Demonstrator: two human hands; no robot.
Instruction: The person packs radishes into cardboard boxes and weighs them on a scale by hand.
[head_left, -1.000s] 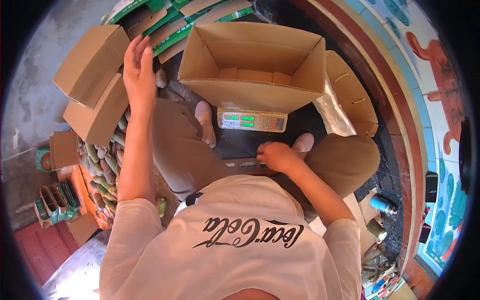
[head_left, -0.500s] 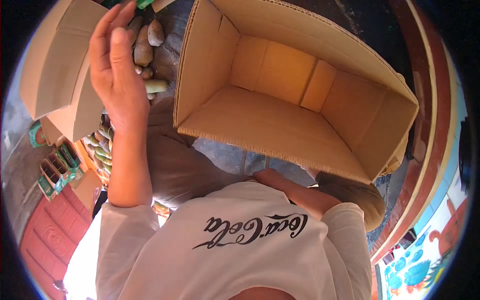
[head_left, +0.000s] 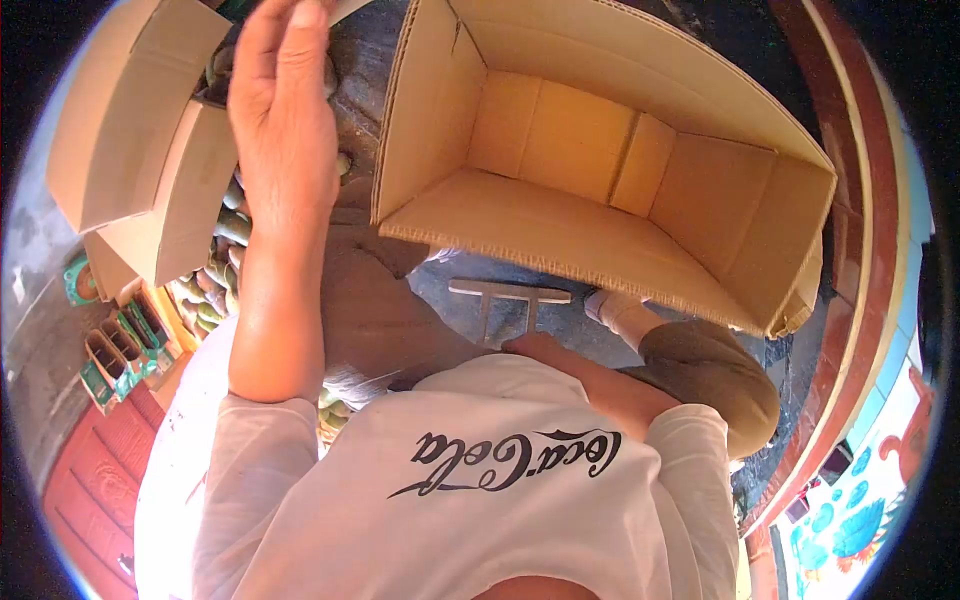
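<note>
The left hand (head_left: 285, 120) has moved nearer the carton (head_left: 430, 120), fingers extended, seemingly empty; the right hand's (head_left: 532, 345) grip I can't tell. The carton's mouth faces up, presumably for easy reach.

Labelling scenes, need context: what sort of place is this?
Probably a small produce-packing area: a large, open brown cardboard box in front, more brown cardboard boxes at left, and many oblong, green-and-brown fruits or vegetables near those.
</note>
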